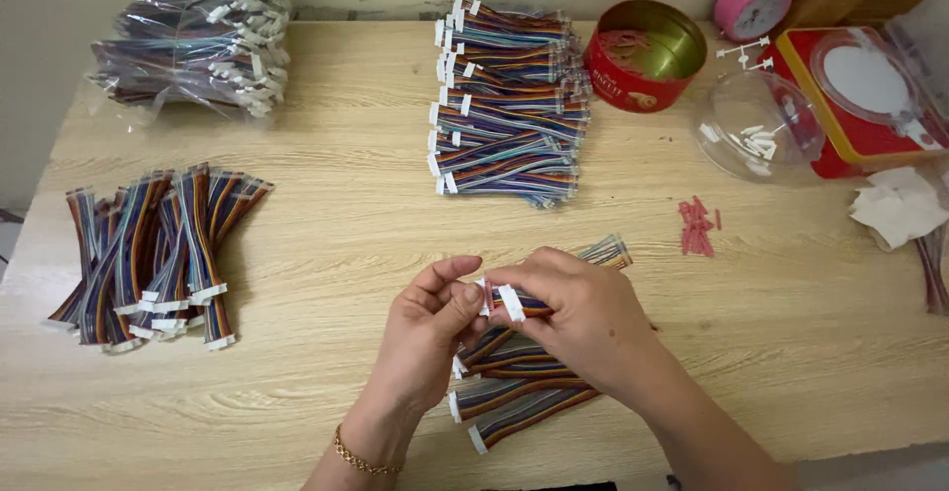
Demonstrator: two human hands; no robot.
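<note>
A: At table (316, 254) centre, both pinching one ribbon cable (554, 288)?
B: Yep; left hand (430, 338) and right hand (578, 318) closed on its white connector (510, 302); more cables (514, 387) just underneath.

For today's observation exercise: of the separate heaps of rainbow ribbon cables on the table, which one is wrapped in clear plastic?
The heap of rainbow ribbon cables at the far left corner; clear plastic bags cover it, while the other heaps lie bare.

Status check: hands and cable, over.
Both hands, left hand and right hand, pinch one ribbon cable's white connector. Loose cables beneath. Nothing blocking.
</note>
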